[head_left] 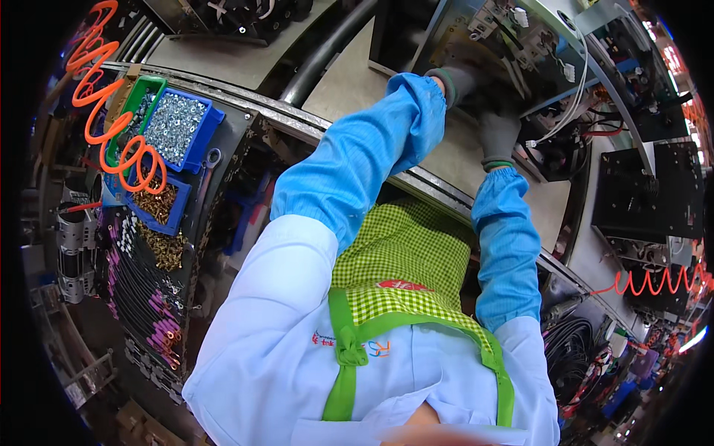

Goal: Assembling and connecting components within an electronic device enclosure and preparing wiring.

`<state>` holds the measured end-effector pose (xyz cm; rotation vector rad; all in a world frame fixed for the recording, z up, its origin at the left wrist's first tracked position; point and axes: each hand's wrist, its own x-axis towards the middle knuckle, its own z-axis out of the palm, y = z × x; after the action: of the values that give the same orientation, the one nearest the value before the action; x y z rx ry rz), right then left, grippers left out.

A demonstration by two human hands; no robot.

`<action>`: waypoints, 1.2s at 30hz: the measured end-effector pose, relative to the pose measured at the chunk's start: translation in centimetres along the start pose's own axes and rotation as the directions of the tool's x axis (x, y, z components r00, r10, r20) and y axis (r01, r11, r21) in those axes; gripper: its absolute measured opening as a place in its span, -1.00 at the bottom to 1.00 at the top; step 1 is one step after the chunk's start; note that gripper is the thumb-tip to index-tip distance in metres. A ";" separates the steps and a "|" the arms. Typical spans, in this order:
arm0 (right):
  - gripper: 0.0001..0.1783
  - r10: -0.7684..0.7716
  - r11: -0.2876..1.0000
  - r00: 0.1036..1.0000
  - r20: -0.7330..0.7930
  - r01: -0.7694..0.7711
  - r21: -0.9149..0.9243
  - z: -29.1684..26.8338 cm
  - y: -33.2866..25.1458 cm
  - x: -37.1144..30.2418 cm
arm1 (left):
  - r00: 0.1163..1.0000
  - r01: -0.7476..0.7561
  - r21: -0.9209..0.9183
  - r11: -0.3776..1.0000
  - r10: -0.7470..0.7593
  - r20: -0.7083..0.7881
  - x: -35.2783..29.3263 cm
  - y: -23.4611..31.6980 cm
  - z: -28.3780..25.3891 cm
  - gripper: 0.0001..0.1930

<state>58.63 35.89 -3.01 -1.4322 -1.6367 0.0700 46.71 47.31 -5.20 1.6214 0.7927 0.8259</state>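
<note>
The unit [455, 46] stands on the bench [454, 169] at 1 o'clock, its open side apparently turned to the worker so that both arms can reach in. The left hand [458, 83] is at its mouth and the right hand [500, 137] just beyond, toward 2 o'clock, both in grey gloves with green-edged cuffs. Their fingers are lost in shadow, so I cannot tell whether they grip anything or are spread. The two hands point inward from either side, probably to work on one spot together.

At 10 o'clock, a blue bin [211, 134] of silvery hardware, a green bin [159, 84] and a smaller blue bin [178, 207] of brass pieces sit close together, likely to keep small parts within the left arm's reach. A wrench [213, 157] lies just beside them, and cables [143, 279] lie side by side at 9 o'clock, perhaps for easy picking.

The unit looks like a metal housing, grey-blue on its walls and dark deep inside. Pale blocks line its inner panel, white connectors [569, 72] dangle, and thin white wires [579, 83] loop over its edge toward 2 o'clock.
</note>
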 end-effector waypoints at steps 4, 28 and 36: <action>-0.65 0.001 0.998 0.999 -0.033 -0.003 -0.067 0.3 0.7 0.1 | 0.935 -0.268 0.546 0.794 0.350 -0.050 -1.0 0.7 0.2 -0.71; -0.69 -0.104 0.885 0.948 0.302 0.227 -0.407 -0.1 2.5 3.0 | 0.866 -0.159 0.585 0.795 0.397 -0.303 -0.9 -0.8 2.1 -0.64; -0.70 0.052 0.721 0.809 0.586 0.376 -0.582 -1.4 1.6 2.2 | 0.906 -0.170 0.787 0.593 0.408 -0.112 -1.0 -0.9 2.4 -0.64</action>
<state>61.03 37.45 -1.85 -1.9156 -2.4674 -0.2718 48.07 45.38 -6.60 2.4914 1.2086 1.0506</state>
